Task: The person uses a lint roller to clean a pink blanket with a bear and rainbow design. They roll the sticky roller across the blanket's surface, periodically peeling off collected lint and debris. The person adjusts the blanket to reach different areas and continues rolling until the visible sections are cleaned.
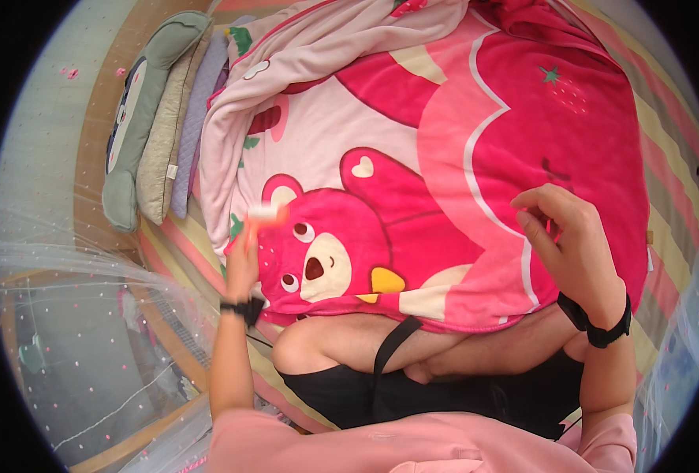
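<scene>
A plush blanket (408, 236) in deep pink and pale pink is spread before me, printed with a bear figure and a strawberry. My left hand (243, 260) grips a small orange-and-white handheld tool (271, 214) over the blanket's left side, beside the bear's ear. Motion blurs the tool, so its exact kind cannot be made out. Above the blanket's right part, my right hand (571, 248) hangs with curled fingers, the thumb and forefinger slightly apart. Nothing shows between them. Dark bands circle both wrists.
A grey-green animal-shaped cushion (148, 100), a beige pillow (166, 136) and a lilac quilted pillow (194, 130) lie at the left. Striped bedding (671, 195) extends beneath the blanket. Dotted mosquito netting (107, 307) drapes at left. My crossed legs (361, 343) border the blanket's near edge.
</scene>
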`<action>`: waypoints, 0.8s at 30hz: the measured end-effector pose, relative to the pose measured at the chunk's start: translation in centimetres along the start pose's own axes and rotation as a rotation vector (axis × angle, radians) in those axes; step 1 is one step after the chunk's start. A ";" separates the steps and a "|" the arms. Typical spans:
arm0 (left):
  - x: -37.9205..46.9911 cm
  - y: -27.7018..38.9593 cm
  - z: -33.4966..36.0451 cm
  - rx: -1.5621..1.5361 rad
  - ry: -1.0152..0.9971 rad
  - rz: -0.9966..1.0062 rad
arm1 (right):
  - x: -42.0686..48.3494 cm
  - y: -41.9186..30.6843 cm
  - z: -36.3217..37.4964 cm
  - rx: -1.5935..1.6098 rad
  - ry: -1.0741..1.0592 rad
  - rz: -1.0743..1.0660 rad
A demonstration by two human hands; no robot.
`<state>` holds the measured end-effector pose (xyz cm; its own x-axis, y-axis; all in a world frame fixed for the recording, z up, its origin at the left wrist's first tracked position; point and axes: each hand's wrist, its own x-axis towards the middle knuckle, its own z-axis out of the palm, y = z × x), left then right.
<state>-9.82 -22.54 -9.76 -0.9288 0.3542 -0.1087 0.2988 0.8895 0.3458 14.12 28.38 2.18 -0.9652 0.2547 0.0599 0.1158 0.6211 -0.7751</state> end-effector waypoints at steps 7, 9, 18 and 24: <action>5.9 -2.4 0.4 0.082 0.161 0.086 | 0.1 -0.3 1.8 0.016 -0.060 -0.066; 12.9 -2.7 1.2 0.077 0.203 0.081 | -0.1 -0.2 1.8 0.004 -0.068 -0.049; -6.1 -3.8 -1.9 -0.031 0.003 -0.120 | -0.6 0.1 0.6 -0.013 -0.071 0.026; -10.6 -5.0 -2.2 -0.093 0.060 -0.192 | 0.0 -0.3 2.8 -0.041 -0.158 -0.060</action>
<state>-1.92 -31.37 -8.28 -0.9789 0.1607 -0.1264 0.0962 0.9076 0.4086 13.40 26.13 0.70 -0.9951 0.0991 0.0031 0.0636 0.6621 -0.7467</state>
